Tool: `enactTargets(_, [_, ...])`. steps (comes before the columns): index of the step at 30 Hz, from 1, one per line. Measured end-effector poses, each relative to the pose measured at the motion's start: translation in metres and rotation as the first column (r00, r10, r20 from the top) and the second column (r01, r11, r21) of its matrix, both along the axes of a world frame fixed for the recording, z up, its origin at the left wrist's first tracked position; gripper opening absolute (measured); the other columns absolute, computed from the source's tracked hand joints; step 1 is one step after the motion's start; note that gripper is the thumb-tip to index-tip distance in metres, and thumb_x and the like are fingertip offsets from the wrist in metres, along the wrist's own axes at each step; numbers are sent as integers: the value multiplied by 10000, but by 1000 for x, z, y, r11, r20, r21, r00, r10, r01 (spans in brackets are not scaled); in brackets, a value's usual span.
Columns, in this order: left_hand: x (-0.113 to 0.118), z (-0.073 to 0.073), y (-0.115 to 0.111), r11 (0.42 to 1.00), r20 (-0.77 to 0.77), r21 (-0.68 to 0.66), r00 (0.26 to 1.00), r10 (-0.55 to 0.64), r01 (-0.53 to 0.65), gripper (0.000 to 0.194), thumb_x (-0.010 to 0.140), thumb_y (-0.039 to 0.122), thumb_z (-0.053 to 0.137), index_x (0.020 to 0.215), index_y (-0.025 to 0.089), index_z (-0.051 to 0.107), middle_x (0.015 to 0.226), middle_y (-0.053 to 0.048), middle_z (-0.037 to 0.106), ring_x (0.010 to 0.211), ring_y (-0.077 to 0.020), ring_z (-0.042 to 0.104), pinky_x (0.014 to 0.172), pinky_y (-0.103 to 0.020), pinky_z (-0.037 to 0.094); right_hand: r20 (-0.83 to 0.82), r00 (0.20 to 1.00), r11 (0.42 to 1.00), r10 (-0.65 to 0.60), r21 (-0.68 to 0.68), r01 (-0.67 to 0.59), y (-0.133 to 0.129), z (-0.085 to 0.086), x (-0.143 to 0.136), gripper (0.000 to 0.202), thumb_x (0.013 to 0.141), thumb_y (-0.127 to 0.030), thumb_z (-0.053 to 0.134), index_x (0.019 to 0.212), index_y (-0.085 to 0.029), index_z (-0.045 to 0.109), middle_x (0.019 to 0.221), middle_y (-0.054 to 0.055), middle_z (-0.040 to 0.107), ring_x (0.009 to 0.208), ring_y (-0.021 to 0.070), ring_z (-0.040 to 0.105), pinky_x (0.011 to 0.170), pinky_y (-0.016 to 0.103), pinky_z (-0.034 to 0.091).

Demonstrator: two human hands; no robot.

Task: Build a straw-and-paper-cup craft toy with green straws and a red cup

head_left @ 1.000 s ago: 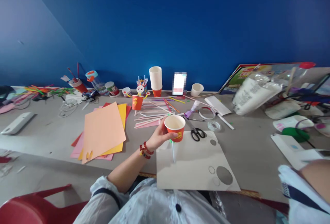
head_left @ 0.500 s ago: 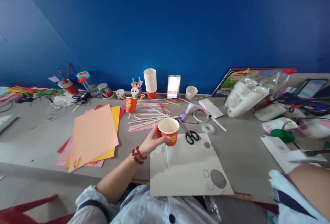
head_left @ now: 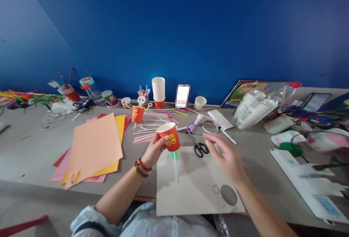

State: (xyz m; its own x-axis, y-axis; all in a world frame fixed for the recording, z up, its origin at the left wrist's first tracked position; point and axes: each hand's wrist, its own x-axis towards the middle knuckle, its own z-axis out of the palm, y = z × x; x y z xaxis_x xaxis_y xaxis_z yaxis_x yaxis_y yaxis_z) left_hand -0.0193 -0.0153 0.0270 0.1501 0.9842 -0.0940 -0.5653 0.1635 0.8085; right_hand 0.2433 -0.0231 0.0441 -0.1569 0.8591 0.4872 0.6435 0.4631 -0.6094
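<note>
Left hand pinches the orange cup between thumb and fingers, held above the upper left of the board; cup now leans left, printed side showing, where its open mouth faced up a moment ago; right hand has just come in over the board's right side, blurred, thumb and fingers apparently parted, nothing seen between them, near the scissors; straw shows below the cup; judgement: both hands now seem free to work on the cup together.
</note>
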Motion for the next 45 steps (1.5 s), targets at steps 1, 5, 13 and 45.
enactTargets(1, [0,0,1,1000,24,-13,1000,-4,4,521,794,361,747,1269,227,581,1171,-94,693,1078,-260,657,923,-396,506,89,996,1000,5,-20,-3,4,-9,0,197,982,-301,524,1124,-257,654,1151,87,676,1040,244,637,910,432,529])
enactTargets(5, [2,0,4,998,81,-41,996,-47,50,502,819,423,710,1240,173,595,1128,-135,715,1100,-297,664,952,-450,510,420,907,987,1,-146,66,19,-42,-8,273,914,-229,538,1168,-196,632,1139,144,687,1045,327,622,889,479,501])
enactTargets(13, [1,-4,3,995,118,-90,992,-41,52,467,797,382,735,1194,159,633,1199,-135,700,1155,-301,638,1005,-459,491,323,946,976,-38,-190,104,35,-53,-12,32,819,-245,594,832,-217,588,876,78,664,890,281,625,802,396,496])
enactTargets(45, [6,2,-35,845,101,197,847,-522,497,695,668,538,761,1190,101,623,999,-180,735,921,-363,713,820,-516,556,-897,427,837,-110,-315,-447,-16,12,-82,282,803,-439,723,1006,-258,652,805,1,677,714,201,646,618,316,532])
